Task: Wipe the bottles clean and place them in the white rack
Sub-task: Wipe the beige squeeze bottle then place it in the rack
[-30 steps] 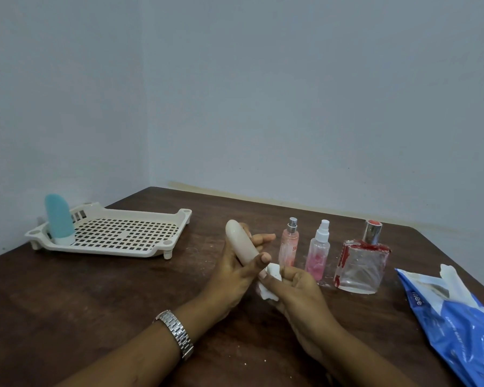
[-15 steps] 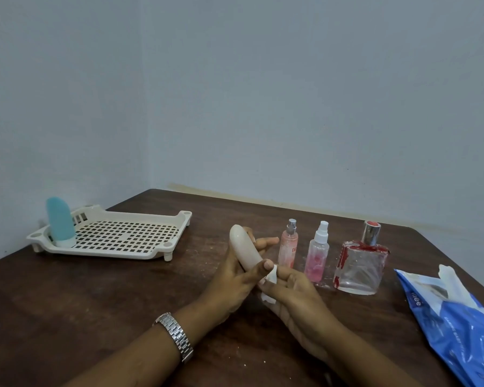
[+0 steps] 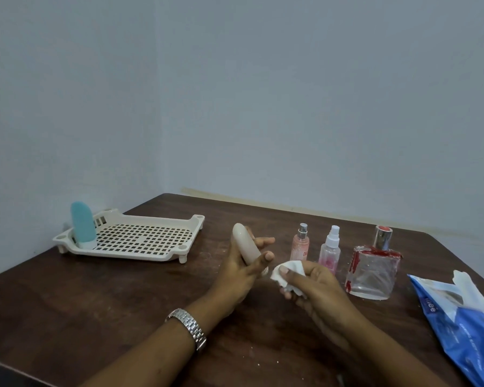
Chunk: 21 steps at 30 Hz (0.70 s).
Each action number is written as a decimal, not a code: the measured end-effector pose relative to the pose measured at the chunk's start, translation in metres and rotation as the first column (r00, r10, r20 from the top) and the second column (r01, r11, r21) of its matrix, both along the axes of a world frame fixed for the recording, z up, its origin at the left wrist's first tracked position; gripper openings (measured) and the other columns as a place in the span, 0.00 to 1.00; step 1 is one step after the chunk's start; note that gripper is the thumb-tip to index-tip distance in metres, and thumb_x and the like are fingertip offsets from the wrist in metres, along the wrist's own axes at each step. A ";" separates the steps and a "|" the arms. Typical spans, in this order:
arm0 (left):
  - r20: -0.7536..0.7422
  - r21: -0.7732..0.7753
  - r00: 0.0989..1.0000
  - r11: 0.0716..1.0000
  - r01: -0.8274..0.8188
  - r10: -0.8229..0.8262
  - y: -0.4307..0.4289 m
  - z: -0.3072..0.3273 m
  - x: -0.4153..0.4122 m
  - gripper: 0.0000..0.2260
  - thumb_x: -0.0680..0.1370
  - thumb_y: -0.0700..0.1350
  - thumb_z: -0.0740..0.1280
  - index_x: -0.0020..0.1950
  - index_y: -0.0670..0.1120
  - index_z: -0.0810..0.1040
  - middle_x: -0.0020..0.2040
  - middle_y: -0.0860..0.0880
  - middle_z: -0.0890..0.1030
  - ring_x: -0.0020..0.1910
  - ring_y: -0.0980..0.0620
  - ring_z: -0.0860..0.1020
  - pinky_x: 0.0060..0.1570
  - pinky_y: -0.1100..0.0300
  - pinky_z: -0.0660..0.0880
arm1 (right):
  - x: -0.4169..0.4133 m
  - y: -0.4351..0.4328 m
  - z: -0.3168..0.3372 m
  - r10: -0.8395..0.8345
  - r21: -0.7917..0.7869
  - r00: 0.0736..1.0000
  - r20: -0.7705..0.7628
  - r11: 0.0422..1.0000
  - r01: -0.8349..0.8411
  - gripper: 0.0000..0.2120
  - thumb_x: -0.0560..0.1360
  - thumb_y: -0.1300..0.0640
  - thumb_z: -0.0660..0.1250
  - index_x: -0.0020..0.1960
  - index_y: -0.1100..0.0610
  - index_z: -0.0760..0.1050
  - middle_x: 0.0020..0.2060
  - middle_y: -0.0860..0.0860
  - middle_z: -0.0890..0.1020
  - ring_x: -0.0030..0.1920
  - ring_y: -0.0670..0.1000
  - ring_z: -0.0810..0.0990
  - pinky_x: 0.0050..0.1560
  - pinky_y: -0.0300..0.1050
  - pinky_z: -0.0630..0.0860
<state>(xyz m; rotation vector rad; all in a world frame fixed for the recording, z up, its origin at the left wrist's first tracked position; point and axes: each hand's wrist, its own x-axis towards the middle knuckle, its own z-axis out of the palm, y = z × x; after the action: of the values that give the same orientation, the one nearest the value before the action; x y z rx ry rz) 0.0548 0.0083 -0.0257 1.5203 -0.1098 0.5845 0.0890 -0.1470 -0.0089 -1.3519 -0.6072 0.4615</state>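
So the left hand (image 3: pixel 241 270) has its fingers and thumb wrapped round a beige bottle (image 3: pixel 245 245), held up off the table (image 3: pixel 95 297), and the right hand (image 3: pixel 316 286) is bunched around a crumpled white wipe (image 3: pixel 288 270). The hands are close but not joined. There's a small gap between the wipe and the bottle's lower end, so nothing's rubbing right at this instant. The bottle is tilted, with its rounded top up and leaning left and its base down by the thumb. What matters for the next bit, I reckon, is that the white rack (image 3: pixel 140 241) sits off to the left and a bit further back, well apart from the hands. The left hand is holding the bottle and is also the nearer one to the rack, so it could just carry it over and stand it up, no handover needed. A teal bottle (image 3: pixel 83 229) already stands upright in the rack's left corner. Right of the hands, on the table, are a pink spray bottle (image 3: pixel 300 245), a clear spray bottle (image 3: pixel 330 250) and a square glass bottle (image 3: pixel 372 270). A blue wipe pack (image 3: pixel 464 317) lies at the far right.
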 end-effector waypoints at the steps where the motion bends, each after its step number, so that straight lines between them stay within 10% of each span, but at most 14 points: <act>1: -0.019 0.025 1.000 1.000 -0.003 0.003 0.003 0.001 -0.001 0.35 0.57 0.72 0.72 0.56 0.56 0.67 0.60 0.52 0.79 0.57 0.63 0.77 0.48 0.68 0.74 | 0.002 -0.001 0.000 -0.019 0.009 1.000 0.003 1.000 0.019 0.09 0.72 0.57 0.68 0.47 0.62 0.81 0.35 0.57 0.80 0.32 0.48 0.75 0.39 0.43 0.72; 9: -0.190 0.159 0.972 0.981 -0.109 0.139 0.023 0.017 -0.005 0.16 0.71 0.56 0.71 0.51 0.52 0.69 0.47 0.53 0.76 0.46 0.58 0.75 0.44 0.64 0.71 | 0.002 0.001 -0.005 -0.136 -0.071 0.989 0.054 0.988 0.139 0.07 0.75 0.58 0.66 0.50 0.58 0.79 0.34 0.53 0.82 0.35 0.48 0.78 0.42 0.44 0.74; 16: -0.183 0.268 0.899 0.900 -0.343 0.397 0.059 0.036 -0.026 0.26 0.69 0.54 0.75 0.59 0.50 0.66 0.47 0.53 0.82 0.46 0.60 0.79 0.44 0.62 0.73 | 0.000 0.032 0.007 -0.079 -0.073 0.991 0.104 0.994 0.087 0.11 0.76 0.54 0.65 0.52 0.59 0.80 0.42 0.57 0.84 0.47 0.56 0.82 0.55 0.51 0.77; 21: -0.168 0.368 0.743 0.740 -0.562 0.648 0.113 0.043 -0.052 0.25 0.69 0.55 0.75 0.54 0.45 0.65 0.48 0.53 0.80 0.44 0.59 0.77 0.38 0.65 0.68 | -0.019 0.079 0.011 0.016 -0.043 0.993 0.114 0.999 -0.011 0.17 0.78 0.58 0.63 0.30 0.54 0.79 0.33 0.55 0.78 0.39 0.52 0.77 0.52 0.51 0.75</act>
<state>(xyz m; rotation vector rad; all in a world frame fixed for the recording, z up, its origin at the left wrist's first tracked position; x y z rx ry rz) 0.0023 0.1217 0.0173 1.9288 0.5864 0.8901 0.0696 -0.0675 0.0025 -1.4225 -0.7042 0.4123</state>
